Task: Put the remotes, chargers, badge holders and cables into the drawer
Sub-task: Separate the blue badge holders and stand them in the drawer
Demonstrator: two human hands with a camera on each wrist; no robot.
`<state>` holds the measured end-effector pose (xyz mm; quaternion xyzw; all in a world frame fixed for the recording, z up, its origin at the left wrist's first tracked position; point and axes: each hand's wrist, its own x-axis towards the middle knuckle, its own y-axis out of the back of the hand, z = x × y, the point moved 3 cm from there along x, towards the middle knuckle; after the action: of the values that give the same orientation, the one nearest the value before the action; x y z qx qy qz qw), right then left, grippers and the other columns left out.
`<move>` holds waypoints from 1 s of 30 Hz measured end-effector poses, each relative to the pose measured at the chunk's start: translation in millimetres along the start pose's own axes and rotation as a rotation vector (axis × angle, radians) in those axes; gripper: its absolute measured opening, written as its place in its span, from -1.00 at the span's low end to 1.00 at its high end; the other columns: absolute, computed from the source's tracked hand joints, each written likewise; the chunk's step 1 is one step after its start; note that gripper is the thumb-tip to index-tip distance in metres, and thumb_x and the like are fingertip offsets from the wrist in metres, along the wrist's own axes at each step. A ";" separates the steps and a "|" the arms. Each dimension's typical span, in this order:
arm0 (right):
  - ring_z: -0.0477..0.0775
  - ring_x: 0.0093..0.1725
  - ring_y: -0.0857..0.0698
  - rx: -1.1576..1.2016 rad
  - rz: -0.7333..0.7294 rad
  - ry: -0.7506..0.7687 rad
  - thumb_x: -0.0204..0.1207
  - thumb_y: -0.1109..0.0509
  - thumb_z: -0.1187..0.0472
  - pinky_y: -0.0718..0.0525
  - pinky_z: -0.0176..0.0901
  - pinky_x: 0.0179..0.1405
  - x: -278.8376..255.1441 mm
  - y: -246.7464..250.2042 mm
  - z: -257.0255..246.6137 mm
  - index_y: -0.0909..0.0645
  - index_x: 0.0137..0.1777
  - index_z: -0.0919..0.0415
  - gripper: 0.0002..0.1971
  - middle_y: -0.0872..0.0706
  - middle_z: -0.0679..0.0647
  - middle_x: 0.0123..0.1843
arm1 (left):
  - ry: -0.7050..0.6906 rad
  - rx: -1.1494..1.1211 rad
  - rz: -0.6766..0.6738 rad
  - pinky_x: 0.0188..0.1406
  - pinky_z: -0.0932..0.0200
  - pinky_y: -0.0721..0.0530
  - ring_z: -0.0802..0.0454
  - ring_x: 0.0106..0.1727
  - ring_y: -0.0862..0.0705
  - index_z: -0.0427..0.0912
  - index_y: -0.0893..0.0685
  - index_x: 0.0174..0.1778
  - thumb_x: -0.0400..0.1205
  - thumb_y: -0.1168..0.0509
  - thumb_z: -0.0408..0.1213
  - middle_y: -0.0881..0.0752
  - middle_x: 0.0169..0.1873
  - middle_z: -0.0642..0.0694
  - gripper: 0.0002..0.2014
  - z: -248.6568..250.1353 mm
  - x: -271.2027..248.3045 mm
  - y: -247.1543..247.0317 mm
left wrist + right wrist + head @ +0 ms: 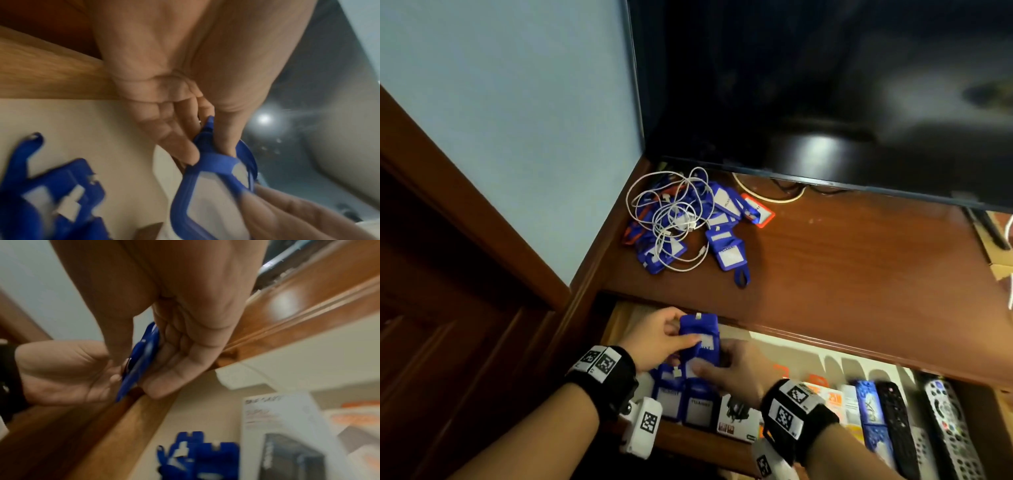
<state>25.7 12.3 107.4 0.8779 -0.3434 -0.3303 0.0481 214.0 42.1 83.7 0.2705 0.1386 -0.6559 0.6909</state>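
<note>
Both hands hold one blue badge holder (700, 339) above the left end of the open drawer (688, 440). My left hand (685, 329) pinches its top between thumb and fingers. My right hand (714, 365) grips its lower part. In the left wrist view the left fingers (180, 146) pinch the holder's strap end (216, 160). In the right wrist view the holder (139, 353) sits edge-on between the right thumb and fingers (185, 366). Several blue badge holders (685, 401) lie in the drawer below. More holders tangled with a white cable (674, 219) lie on the cabinet top.
Small boxes (736, 418) and remotes (893, 411) fill the drawer's middle and right. A dark TV screen (825, 85) stands at the back of the wooden top (859, 267). A blue wall and wooden door frame are on the left.
</note>
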 end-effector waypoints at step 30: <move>0.31 0.11 -0.78 -0.345 0.487 -0.374 0.17 -0.81 -0.15 -0.80 0.09 -0.01 197.3 120.0 -30.2 -0.48 0.38 0.29 -0.10 -0.74 0.25 0.22 | 0.326 0.898 -0.039 0.20 0.04 -0.72 -0.11 0.22 -0.74 -0.04 -0.60 0.29 0.54 -0.57 -0.07 -0.75 0.20 -0.07 -0.55 -69.2 37.2 1.3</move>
<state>83.4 -208.4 60.3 0.6734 -0.4846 -0.5176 0.2094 230.4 49.7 7.3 0.6390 -0.0471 -0.6129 0.4624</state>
